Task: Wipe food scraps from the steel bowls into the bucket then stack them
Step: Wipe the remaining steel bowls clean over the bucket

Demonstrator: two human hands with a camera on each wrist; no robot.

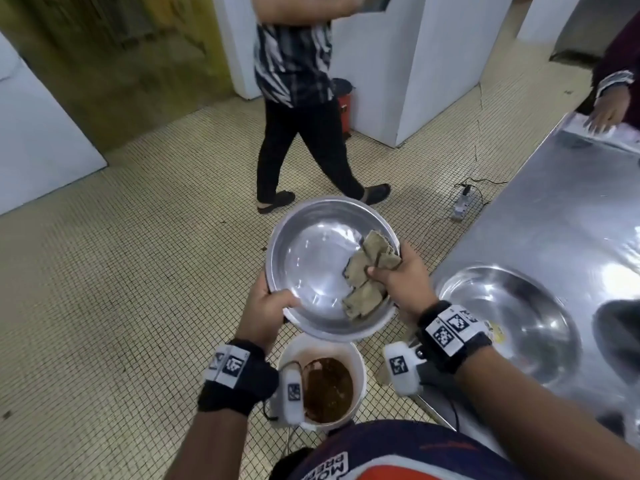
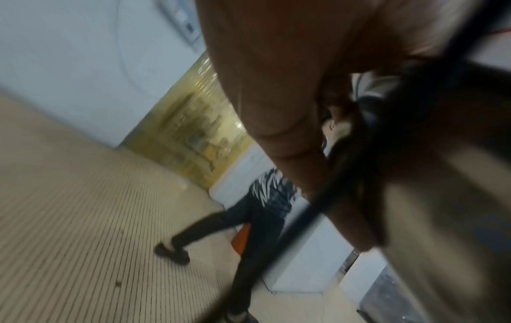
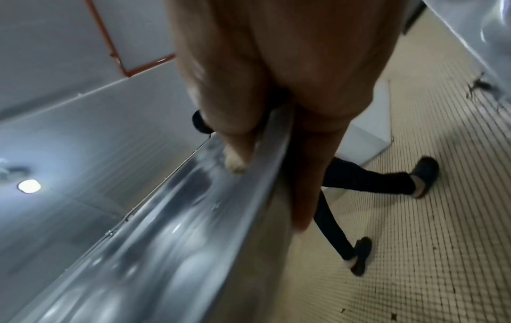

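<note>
I hold a steel bowl tilted over a white bucket that contains brown scraps. My left hand grips the bowl's near-left rim, thumb inside. My right hand pinches a folded tan cloth against the bowl's right rim. The right wrist view shows the thumb inside the bowl's rim and the fingers outside it. The left wrist view is blurred, showing my left hand and the bowl's dark underside. The bowl's inside looks shiny. A second steel bowl sits on the table.
A steel table runs along the right, with another person's hand at its far end. A person walks across the tiled floor just beyond the bowl. A power strip and cable lie by the table. White pillars stand behind.
</note>
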